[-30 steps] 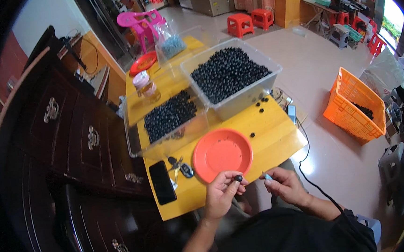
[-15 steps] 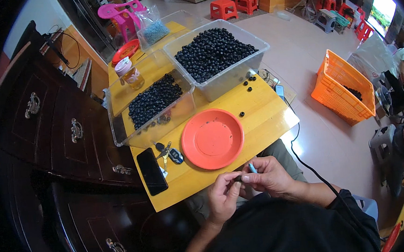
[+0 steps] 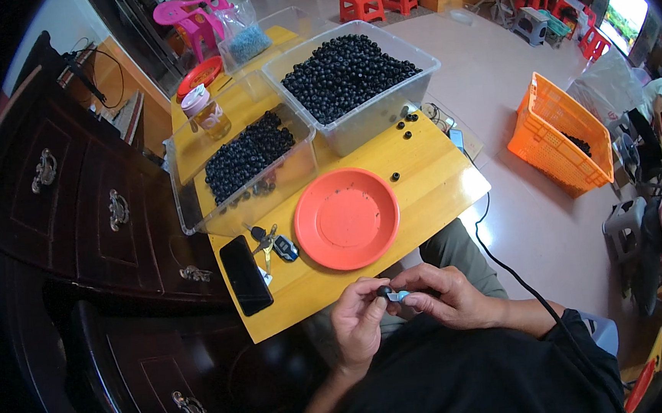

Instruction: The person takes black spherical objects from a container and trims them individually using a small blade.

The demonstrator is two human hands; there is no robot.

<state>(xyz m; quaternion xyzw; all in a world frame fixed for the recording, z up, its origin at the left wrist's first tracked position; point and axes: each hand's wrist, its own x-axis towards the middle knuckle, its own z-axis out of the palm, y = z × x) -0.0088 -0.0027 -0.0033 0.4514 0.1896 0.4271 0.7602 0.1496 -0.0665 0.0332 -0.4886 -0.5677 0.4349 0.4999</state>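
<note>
Between the thumb and fingers of my left hand is a small round black piece. My right hand pinches a small tool with a light blue handle, its short pale metal end against the black piece. Both hands are close together in front of my body, just off the near edge of the yellow table. Ahead of them, a red-orange plastic dish lies on the table with a few dark specks in it.
Behind the dish stand two clear plastic bins of black pieces. Several loose ones lie on the table. A phone, keys and a lidded bottle are leftward. An orange crate stands on the floor; a black cable hangs at right.
The tool has turned in my right hand, from pointing upward to lying nearly level, its metal end now visible at the black piece. The whole view has shifted slightly.
</note>
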